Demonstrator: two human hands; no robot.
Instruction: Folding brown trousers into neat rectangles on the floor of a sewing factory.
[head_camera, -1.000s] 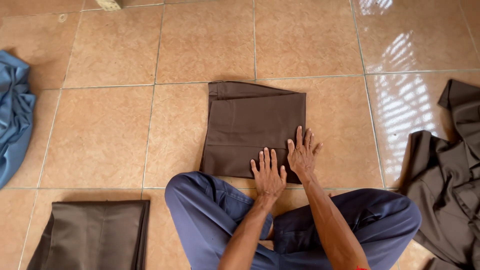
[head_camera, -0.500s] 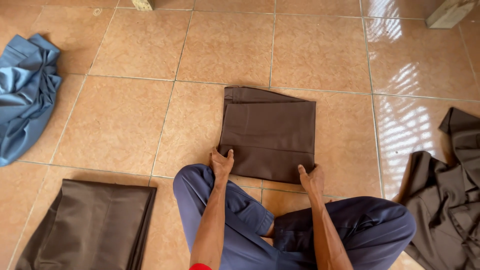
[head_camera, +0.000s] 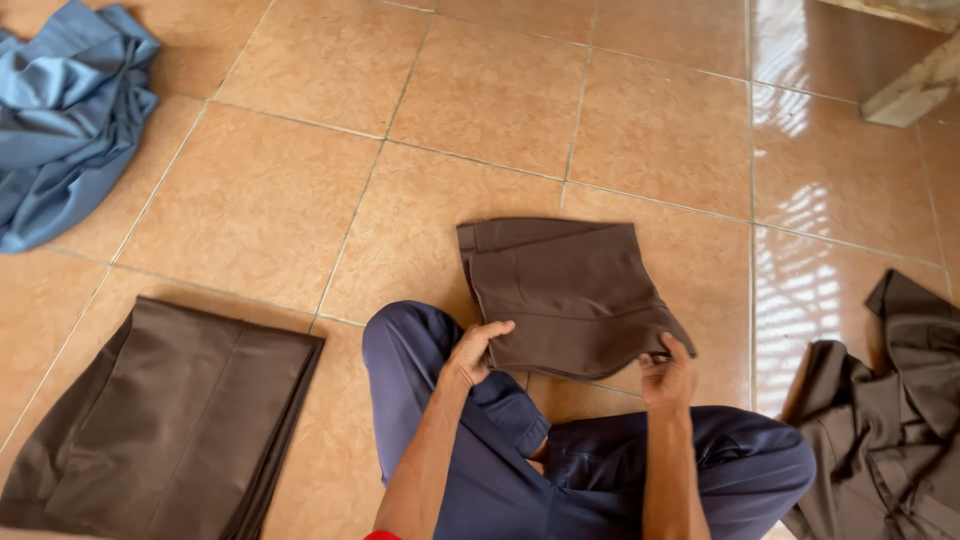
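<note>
Folded brown trousers (head_camera: 575, 295) now lifted at the near edge — left hand (head_camera: 475, 352) and right hand (head_camera: 668, 375) each pinching it.

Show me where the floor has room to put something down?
Bare tiles lie beyond the folded brown cloth, and between the blue heap and it. Crowded near the knees: brown stack one side, brown pile the other.

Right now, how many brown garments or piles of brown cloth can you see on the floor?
3. A folded brown garment in the middle, gripped by the left hand and right hand; a folded brown stack bottom left; a loose brown heap at the right edge, partly cut off.
</note>
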